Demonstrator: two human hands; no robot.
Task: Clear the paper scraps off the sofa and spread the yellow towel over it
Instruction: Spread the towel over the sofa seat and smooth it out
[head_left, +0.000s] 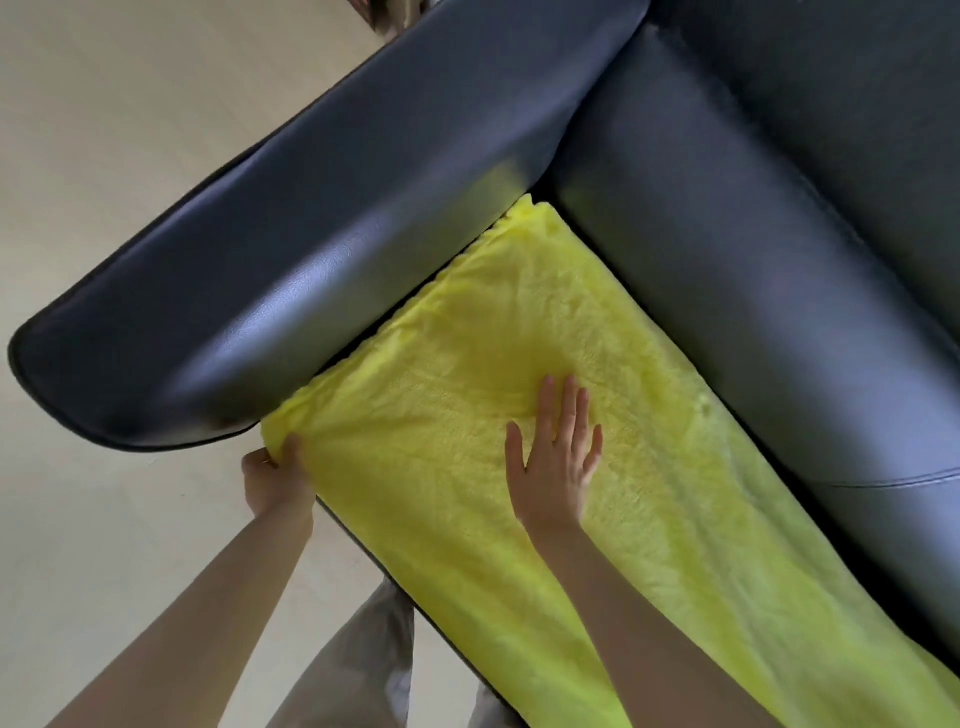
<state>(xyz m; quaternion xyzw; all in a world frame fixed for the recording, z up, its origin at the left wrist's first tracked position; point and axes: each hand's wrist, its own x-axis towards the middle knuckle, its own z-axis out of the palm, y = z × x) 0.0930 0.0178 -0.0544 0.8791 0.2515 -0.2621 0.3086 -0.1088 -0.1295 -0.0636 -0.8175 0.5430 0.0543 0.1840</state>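
While the right hand (553, 457) lies flat, fingers spread, pinning the yellow towel (519, 322) to the sofa (727, 208), the left hand (275, 475) pinches its front corner — likely to draw it taut. No paper scraps show.

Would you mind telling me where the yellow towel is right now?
In the head view, the yellow towel lies over the sofa seat beside the armrest, with the right hand flat on it.

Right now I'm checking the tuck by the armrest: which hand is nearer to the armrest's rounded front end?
Left. The left hand grips the yellow towel corner just below the armrest end; the right hand lies flat mid-seat, farther away.
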